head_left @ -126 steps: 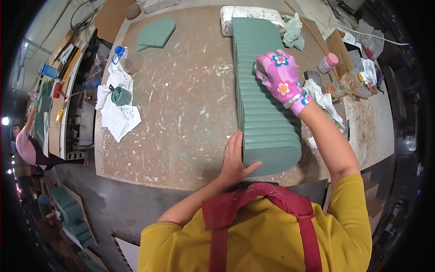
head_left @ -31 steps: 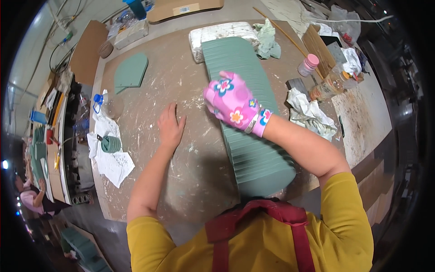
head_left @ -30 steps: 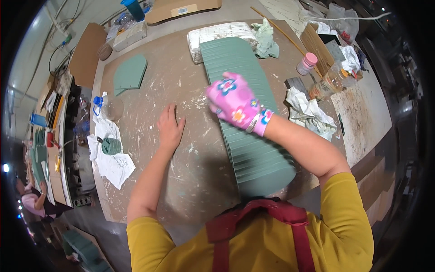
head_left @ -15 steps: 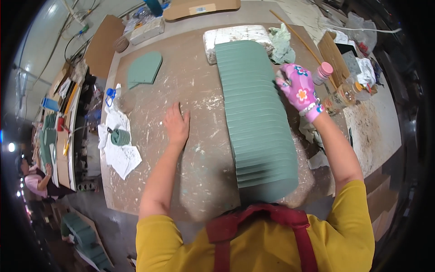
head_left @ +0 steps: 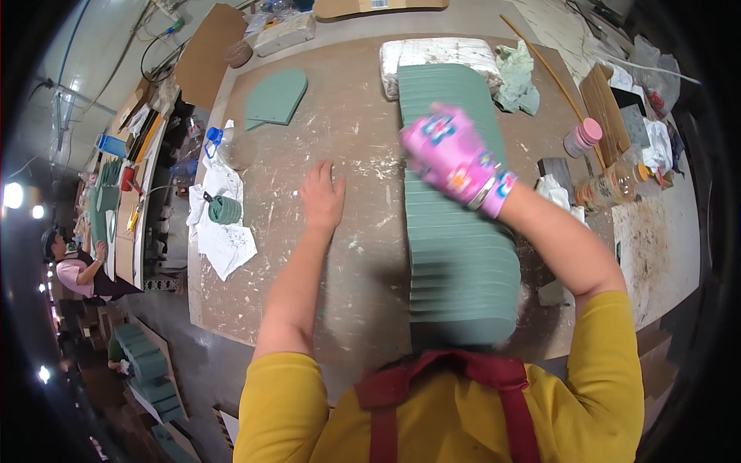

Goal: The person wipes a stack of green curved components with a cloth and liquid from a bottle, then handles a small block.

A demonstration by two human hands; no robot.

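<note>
A long row of overlapping green sheets [head_left: 455, 247] with rounded ends runs from the far side of the table toward my body. Over its far part is my right hand [head_left: 451, 158], in a pink flowered glove with a band at the wrist. Motion smears its fingers and they point away from view, so whether they hold anything is hidden. My left hand [head_left: 323, 197], bare, rests on the brown tabletop [head_left: 351, 255] to the left of the row, fingers stretched out and holding nothing. The row's far end leans on a whitish, stained block [head_left: 440, 52].
At the far left lie loose green pieces [head_left: 278, 96]. Nearer, a green strap-wound cup [head_left: 225, 210] stands on a white cloth [head_left: 224, 251]. To the right are a pink-capped jar [head_left: 583, 137], a plastic bottle [head_left: 610, 187] and a thin stick [head_left: 544, 69]. A co-worker [head_left: 77, 266] stands far left.
My right hand has swung left from beside the row's right edge to over the sheets. My left hand stays on the tabletop. The whole view has shifted slightly.
</note>
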